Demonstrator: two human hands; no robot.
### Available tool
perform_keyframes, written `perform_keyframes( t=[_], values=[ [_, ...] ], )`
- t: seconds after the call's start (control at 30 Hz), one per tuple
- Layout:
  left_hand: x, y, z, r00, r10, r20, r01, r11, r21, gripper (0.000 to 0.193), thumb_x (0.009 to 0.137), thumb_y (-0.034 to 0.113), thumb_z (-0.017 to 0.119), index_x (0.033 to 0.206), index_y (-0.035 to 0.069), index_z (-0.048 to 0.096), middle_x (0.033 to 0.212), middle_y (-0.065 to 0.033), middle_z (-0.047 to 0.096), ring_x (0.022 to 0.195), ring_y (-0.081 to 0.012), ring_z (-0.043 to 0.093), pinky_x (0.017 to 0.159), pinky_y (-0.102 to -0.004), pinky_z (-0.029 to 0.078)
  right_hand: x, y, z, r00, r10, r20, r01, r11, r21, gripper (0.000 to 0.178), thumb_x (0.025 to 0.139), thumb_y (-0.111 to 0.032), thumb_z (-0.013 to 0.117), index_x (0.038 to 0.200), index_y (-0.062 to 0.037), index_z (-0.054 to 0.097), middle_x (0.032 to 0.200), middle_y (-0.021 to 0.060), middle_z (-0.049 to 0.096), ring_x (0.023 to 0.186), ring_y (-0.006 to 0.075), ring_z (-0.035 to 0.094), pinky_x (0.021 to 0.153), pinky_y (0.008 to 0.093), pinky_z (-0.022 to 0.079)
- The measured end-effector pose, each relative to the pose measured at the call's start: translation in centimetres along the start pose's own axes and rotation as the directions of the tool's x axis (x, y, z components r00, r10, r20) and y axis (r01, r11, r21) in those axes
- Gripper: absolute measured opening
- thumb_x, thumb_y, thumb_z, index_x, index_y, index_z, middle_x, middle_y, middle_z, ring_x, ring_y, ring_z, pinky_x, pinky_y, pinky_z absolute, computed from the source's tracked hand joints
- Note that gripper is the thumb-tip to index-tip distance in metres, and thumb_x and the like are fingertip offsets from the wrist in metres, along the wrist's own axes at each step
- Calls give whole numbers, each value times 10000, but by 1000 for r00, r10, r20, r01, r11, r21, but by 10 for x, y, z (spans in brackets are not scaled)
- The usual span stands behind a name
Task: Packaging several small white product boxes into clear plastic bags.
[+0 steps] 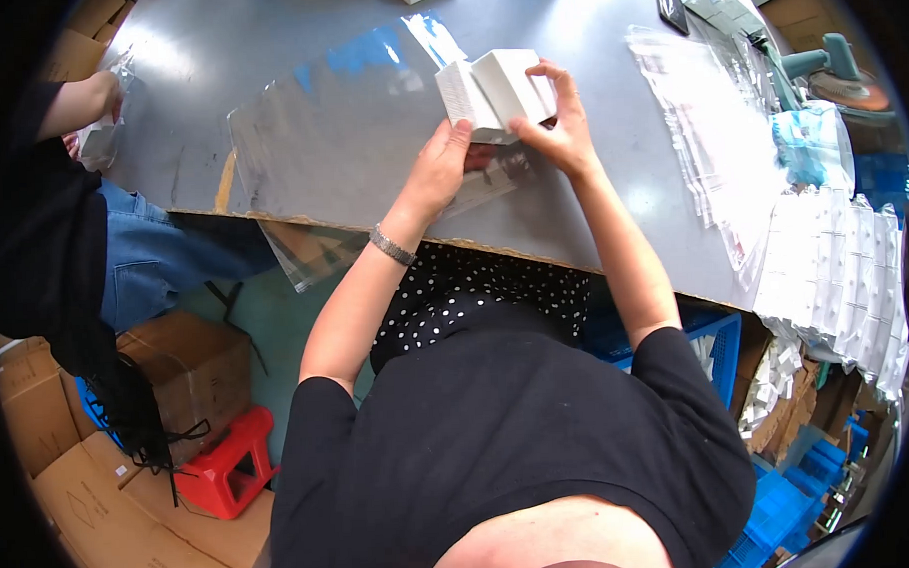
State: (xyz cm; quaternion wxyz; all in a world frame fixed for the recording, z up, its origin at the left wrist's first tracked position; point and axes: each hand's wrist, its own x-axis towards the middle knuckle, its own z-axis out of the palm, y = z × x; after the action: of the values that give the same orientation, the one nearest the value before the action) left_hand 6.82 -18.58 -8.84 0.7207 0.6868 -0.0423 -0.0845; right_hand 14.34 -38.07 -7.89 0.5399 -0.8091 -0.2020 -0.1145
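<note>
white boxes (516,90) (smooth, sharp-cornered) sit gripped in left hand (442,166) and right hand (567,130), both half-curled.

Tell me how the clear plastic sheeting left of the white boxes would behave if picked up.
The clear plastic sheeting would probably flop, since it looks like thin film. It seems likely light for its size, lying flat with the table showing through. Its glossy reflections suggest it may be slippery.

The left forearm (355,302) and the right forearm (629,253) reach forward, with the left hand (439,172) and the right hand (569,132) near each other, fingers bent in grip.
</note>
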Motion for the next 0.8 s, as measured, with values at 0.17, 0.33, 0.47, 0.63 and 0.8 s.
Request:
perform_keyframes(
  t=[0.17, 0.33, 0.47, 0.63, 0.8],
  values=[
    [-5, 8, 27, 991, -121, 62, 136, 845, -517, 556, 1041, 429, 452, 1397, 7, 383, 1290, -164, 553, 1140, -234, 596, 988, -402, 504, -17, -20, -12, 995, -91, 44, 94, 992, -87, 727, 617, -355, 836, 1233, -122, 530, 1417, 224, 442, 1369, 386, 396, 1085, 483, 375],
    [3, 3, 40, 999, -52, -2, 40, 788, -615, 528, 1022, 355, 535, 1402, 35, 354, 1306, -112, 531, 1175, -221, 564, 1001, -401, 503, -20, -35, -25, 952, -307, 18, 294, 891, -345, 688, 633, -293, 842, 1217, -122, 518, 1392, 189, 506, 1281, 350, 510, 952, 447, 503],
    [9, 6, 53, 993, 21, -112, -83, 804, -589, 553, 1024, 348, 530, 1428, 44, 305, 1359, -108, 480, 1228, -221, 523, 1036, -413, 481, -14, -34, -34, 906, 314, -284, -3, 675, 738, 508, 802, -438, 585, 1181, -102, 546, 1222, 106, 605, 1084, 258, 609, 854, 401, 523],
    [13, -13, 65, 975, 120, -184, -197, 852, -485, 562, 1021, 350, 513, 1458, 87, 276, 1445, -84, 411, 1313, -226, 459, 1100, -435, 428, -14, -37, -12, 801, 573, -174, -260, 595, 761, 439, 1025, -375, 363, 1153, -20, 587, 1043, 88, 680, 934, 195, 653, 850, 352, 521],
    [13, -5, 64, 975, 177, -132, -220, 831, -512, 604, 1004, 307, 582, 1456, 70, 261, 1427, -97, 417, 1294, -187, 435, 1076, -340, 391, -10, -16, -24, 922, 217, -320, -81, 918, 389, 310, 1042, -253, 461, 1158, -4, 606, 1042, 66, 658, 891, 118, 598, 799, 270, 487]
  ],
)
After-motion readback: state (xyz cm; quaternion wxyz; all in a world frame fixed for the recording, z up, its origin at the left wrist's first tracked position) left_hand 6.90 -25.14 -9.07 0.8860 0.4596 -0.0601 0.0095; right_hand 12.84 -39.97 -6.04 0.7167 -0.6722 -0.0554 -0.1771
